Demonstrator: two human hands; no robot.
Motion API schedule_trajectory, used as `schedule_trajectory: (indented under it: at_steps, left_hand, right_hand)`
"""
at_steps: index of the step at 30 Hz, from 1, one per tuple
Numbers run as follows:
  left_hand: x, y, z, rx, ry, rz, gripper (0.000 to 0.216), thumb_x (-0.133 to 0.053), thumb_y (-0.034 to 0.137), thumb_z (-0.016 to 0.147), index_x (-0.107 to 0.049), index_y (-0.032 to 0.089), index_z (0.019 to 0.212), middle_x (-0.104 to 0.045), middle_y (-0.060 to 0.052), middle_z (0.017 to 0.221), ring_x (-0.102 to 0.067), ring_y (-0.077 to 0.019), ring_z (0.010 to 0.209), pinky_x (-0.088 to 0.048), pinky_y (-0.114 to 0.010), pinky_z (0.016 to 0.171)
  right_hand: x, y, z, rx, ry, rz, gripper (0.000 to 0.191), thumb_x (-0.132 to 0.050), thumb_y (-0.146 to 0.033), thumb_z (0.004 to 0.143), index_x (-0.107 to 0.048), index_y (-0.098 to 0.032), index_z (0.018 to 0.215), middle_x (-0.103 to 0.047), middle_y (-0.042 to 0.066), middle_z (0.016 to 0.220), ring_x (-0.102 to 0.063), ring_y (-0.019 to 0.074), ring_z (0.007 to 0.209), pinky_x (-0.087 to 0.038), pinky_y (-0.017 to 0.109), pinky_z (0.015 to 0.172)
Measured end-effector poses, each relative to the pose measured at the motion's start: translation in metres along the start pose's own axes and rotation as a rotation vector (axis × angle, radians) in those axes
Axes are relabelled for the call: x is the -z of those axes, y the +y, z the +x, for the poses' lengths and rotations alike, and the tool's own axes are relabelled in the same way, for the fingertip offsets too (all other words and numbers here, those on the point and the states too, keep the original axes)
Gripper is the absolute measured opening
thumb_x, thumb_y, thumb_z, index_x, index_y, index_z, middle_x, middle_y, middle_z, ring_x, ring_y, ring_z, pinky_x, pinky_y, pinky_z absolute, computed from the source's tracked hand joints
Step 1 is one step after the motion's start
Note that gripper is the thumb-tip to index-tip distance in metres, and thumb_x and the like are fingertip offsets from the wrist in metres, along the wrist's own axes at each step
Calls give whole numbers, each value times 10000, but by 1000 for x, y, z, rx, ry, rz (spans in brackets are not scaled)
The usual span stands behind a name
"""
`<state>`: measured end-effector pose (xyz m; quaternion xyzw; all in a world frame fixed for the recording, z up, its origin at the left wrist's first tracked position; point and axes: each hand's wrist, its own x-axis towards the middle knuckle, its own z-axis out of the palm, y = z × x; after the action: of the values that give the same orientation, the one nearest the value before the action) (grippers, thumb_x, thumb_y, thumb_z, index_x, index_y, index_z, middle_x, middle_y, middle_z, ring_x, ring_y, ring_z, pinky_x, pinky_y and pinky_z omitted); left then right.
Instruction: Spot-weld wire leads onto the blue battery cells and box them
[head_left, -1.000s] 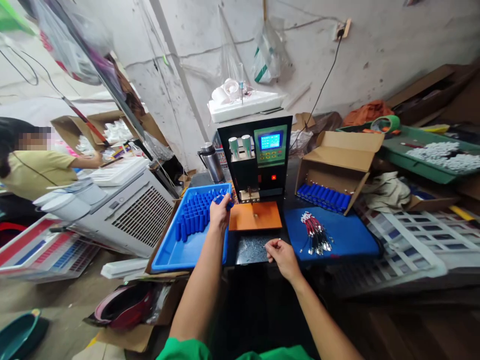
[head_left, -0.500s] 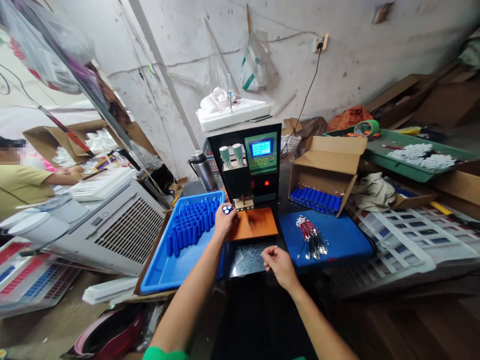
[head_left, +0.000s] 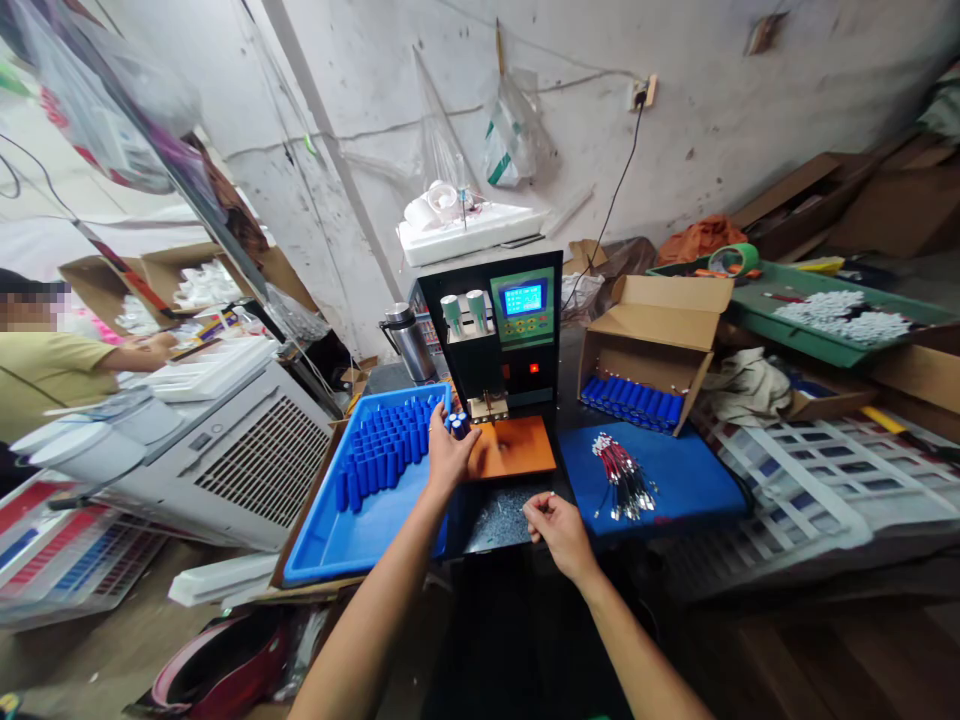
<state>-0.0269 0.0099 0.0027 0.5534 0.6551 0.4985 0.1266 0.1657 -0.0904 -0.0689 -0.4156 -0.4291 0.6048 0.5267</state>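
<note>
My left hand (head_left: 450,452) is at the left end of the orange board (head_left: 517,450), thumb and fingers around a small group of blue cylindrical battery cells (head_left: 457,426) with pale ends. Its fingers are fairly spread, and the thumb partly hides the cells. Just right of them, the welding machine's metal tips (head_left: 489,408) stand over the board. Over the dark speckled tabletop (head_left: 487,522), my right hand (head_left: 553,525) is closed in a pinch; a tiny pale bit shows at its fingertips, too small to name. Many blue cells (head_left: 390,445) stand upright in the blue tray (head_left: 319,560) at left.
The black machine (head_left: 536,375) has a lit screen. To its right, a cardboard box (head_left: 667,330) holds blue cells. Red and black wires (head_left: 622,475) lie on a blue mat (head_left: 690,480). A steel flask (head_left: 409,345) stands behind the tray; a co-worker (head_left: 52,365) is at far left.
My left hand's fingers have spread wider around the cells, which have shifted slightly right and down. My right hand has stayed in place. The view has shifted slightly.
</note>
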Motion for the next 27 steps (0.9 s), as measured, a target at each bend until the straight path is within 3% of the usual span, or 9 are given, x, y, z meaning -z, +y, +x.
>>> schedule_trajectory:
  at_steps: [3, 6, 14, 18, 22, 27]
  left_hand:
    - [12, 5, -9, 18, 68, 237, 547, -712, 388, 721, -495, 163, 1170, -603, -110, 1092, -593, -260, 1044, -465, -375, 899]
    - [18, 13, -16, 104, 3, 415, 362, -638, 463, 793, -552, 190, 1014, -641, -60, 895, -632, -241, 861, -462, -335, 755]
    - [14, 21, -17, 230, -106, 602, 248, -545, 465, 856, -591, 223, 882, -706, -75, 888, -660, -282, 885, -409, -315, 677]
    - [16, 20, -22, 140, -99, 565, 199, -548, 412, 837, -574, 216, 810, -674, -47, 788, -642, -238, 774, -391, -291, 637]
    - [11, 21, -31, -40, -207, 335, 125, -552, 316, 798, -538, 207, 739, -587, 11, 655, -572, -157, 631, -380, -249, 602]
    - [-7, 25, -32, -76, -280, 86, 104, -566, 292, 779, -562, 194, 813, -543, 49, 604, -507, -118, 554, -363, -221, 558]
  right_hand:
    - [0, 1, 0, -4, 1, -3, 460, -738, -604, 681, -595, -171, 737, -566, -19, 549, -528, 119, 461, -434, 236, 475]
    - [1, 2, 1, -10, 0, -2, 463, -742, -602, 677, -598, -166, 741, -571, -17, 548, -529, 117, 459, -428, 233, 477]
    - [1, -2, -1, -24, 2, 11, 445, -748, -575, 680, -599, -160, 738, -572, -20, 540, -520, 108, 452, -415, 228, 482]
    - [1, -3, -1, -20, 6, 14, 433, -748, -562, 685, -603, -157, 735, -574, -17, 542, -518, 107, 458, -416, 230, 480]
    - [0, -6, 1, -40, -5, 50, 439, -753, -560, 678, -602, -152, 732, -564, -22, 530, -494, 95, 444, -401, 216, 458]
    - [-2, -31, 12, -14, 16, 72, 404, -751, -519, 702, -615, -142, 755, -562, -24, 542, -474, 77, 459, -376, 188, 445]
